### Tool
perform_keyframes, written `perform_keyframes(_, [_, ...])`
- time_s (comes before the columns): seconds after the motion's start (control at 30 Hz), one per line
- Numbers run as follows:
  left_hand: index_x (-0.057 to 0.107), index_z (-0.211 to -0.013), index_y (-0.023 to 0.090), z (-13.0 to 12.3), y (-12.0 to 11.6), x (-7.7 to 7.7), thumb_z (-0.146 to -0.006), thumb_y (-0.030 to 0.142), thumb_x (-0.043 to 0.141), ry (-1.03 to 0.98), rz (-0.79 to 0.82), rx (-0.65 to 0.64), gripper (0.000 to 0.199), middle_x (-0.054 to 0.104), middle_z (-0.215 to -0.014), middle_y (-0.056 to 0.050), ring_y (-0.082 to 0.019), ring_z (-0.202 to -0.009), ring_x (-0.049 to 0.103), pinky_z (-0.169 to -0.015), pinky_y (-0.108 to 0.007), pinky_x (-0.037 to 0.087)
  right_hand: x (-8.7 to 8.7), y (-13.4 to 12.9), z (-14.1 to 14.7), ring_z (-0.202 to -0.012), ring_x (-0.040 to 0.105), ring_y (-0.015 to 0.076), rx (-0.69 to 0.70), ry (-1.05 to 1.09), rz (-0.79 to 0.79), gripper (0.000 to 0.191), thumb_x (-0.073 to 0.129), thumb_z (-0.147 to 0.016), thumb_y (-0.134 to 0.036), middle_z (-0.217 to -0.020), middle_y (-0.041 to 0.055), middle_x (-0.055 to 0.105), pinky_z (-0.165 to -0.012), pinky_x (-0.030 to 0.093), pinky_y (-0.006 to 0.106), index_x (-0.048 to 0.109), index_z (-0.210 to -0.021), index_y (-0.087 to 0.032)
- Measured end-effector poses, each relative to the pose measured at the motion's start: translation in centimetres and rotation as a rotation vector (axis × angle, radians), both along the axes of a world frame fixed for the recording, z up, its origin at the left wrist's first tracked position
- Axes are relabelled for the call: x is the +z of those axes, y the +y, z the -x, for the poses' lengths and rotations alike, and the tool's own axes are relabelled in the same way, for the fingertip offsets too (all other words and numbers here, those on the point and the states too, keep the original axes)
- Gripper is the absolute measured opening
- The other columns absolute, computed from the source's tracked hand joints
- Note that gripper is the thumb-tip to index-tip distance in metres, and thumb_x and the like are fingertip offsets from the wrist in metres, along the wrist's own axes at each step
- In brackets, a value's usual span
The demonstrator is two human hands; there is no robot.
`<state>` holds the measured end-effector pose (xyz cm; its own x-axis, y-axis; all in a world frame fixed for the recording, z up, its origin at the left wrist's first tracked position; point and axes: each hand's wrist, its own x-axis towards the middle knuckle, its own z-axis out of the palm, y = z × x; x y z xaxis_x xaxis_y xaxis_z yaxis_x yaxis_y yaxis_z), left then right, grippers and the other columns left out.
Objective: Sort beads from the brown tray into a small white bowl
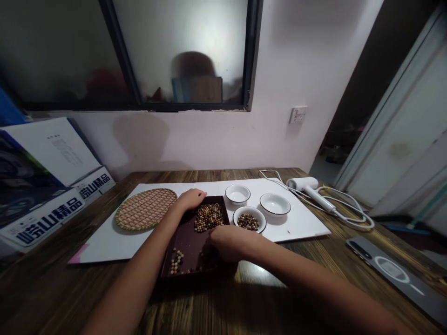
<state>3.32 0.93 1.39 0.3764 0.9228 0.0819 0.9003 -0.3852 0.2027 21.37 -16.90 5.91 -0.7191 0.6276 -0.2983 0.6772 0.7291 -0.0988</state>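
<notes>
A dark red-brown shallow tray point(193, 242) holds many small round beads. Most form a mixed brown, black and yellow pile point(209, 216) at its far end. A smaller, paler group of beads point(176, 261) lies in the near left corner. My left hand point(192, 199) is at the far left corner of the tray, its fingers closed over the rim. Inside the right side, my right hand point(232, 241) reaches down with curled fingers beside the pile; whatever they pinch is hidden. Just right of the tray, a white enamel bowl point(262, 229) contains similar brown beads point(248, 222).
Two other white bowls point(237, 194) point(275, 204) stand on a white board point(104, 249). An oval woven mat point(146, 209) lies left. A white hair dryer point(309, 190) with coiled cord and a grey phone point(391, 270) are right. Printed boxes point(52, 204) stand left.
</notes>
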Motion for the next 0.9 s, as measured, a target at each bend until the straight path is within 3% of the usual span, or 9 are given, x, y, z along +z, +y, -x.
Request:
perform_keyframes(0.13, [0.076, -0.088, 0.019, -0.1, 0.0, 0.0, -0.1, 0.046, 0.035, -0.002, 0.006, 0.001, 0.05, 0.076, -0.106, -0.013, -0.024, -0.092, 0.067, -0.08, -0.032, 0.044, -0.6, 0.5, 0.2, -0.08, 0.066, 0.0174, 0.135, -0.081, -0.009, 0.022, 0.066, -0.079, -0.003, -0.092, 0.0095, 0.076, -0.071, 0.045, 0.025, 0.078, -0.094, -0.013])
perform_keyframes(0.3, [0.076, -0.088, 0.02, -0.1, -0.1, 0.1, -0.1, 0.046, 0.035, 0.007, 0.007, 0.004, 0.05, 0.076, -0.106, -0.013, -0.025, -0.093, 0.067, -0.08, -0.032, 0.045, 2.2, 0.5, -0.7, -0.065, 0.058, 0.0131, 0.111, -0.01, -0.015, 0.029, 0.058, -0.083, -0.001, -0.085, 0.0062, 0.075, -0.059, 0.036, 0.025, 0.079, -0.099, -0.014])
perform_keyframes(0.47, [0.077, -0.09, 0.02, 0.0, 0.1, 0.0, -0.1, 0.047, 0.036, 0.003, 0.019, 0.008, 0.05, 0.076, -0.107, -0.012, -0.025, -0.094, 0.068, -0.078, -0.031, 0.045, 4.4, 1.7, -3.9, -0.066, 0.056, 0.0113, -0.107, 0.194, -0.094, 0.028, 0.055, -0.084, -0.002, -0.082, 0.0051, 0.073, -0.06, 0.035, 0.023, 0.079, -0.09, -0.016])
perform_keyframes(0.6, [0.077, -0.089, 0.02, 0.0, 0.2, -0.1, -0.099, 0.046, 0.036, 0.013, 0.022, 0.004, 0.049, 0.076, -0.107, -0.012, -0.024, -0.093, 0.068, -0.078, -0.031, 0.045, 3.9, 3.5, -6.9, -0.067, 0.06, 0.0123, -0.366, 0.232, -0.149, 0.03, 0.06, -0.08, -0.004, -0.087, 0.005, 0.073, -0.058, 0.035, 0.023, 0.079, -0.097, -0.019])
perform_keyframes(0.7, [0.076, -0.089, 0.02, 0.0, 0.2, 0.0, -0.099, 0.047, 0.035, 0.012, 0.018, -0.002, 0.05, 0.076, -0.106, -0.012, -0.024, -0.093, 0.067, -0.078, -0.031, 0.044, 3.6, 4.0, -7.6, -0.072, 0.062, 0.014, -0.44, 0.236, -0.188, 0.032, 0.061, -0.077, -0.003, -0.09, 0.0055, 0.074, -0.059, 0.036, 0.023, 0.078, -0.099, -0.02])
perform_keyframes(0.8, [0.076, -0.09, 0.02, 0.0, 0.0, 0.1, -0.099, 0.047, 0.035, 0.014, 0.023, 0.008, 0.05, 0.076, -0.107, -0.012, -0.025, -0.093, 0.067, -0.077, -0.032, 0.044, 4.0, 3.4, -6.6, -0.069, 0.06, 0.0129, -0.346, 0.253, -0.183, 0.029, 0.058, -0.08, -0.002, -0.087, 0.006, 0.073, -0.06, 0.037, 0.023, 0.078, -0.095, -0.018])
perform_keyframes(0.9, [0.077, -0.091, 0.02, -0.1, -0.1, 0.2, -0.099, 0.046, 0.035, 0.017, 0.027, 0.015, 0.05, 0.076, -0.11, -0.013, -0.026, -0.097, 0.067, -0.079, -0.032, 0.045, 4.2, 2.1, -4.3, -0.065, 0.057, 0.0121, -0.146, 0.245, -0.135, 0.026, 0.054, -0.085, -0.004, -0.08, 0.0056, 0.072, -0.06, 0.037, 0.024, 0.077, -0.089, -0.016])
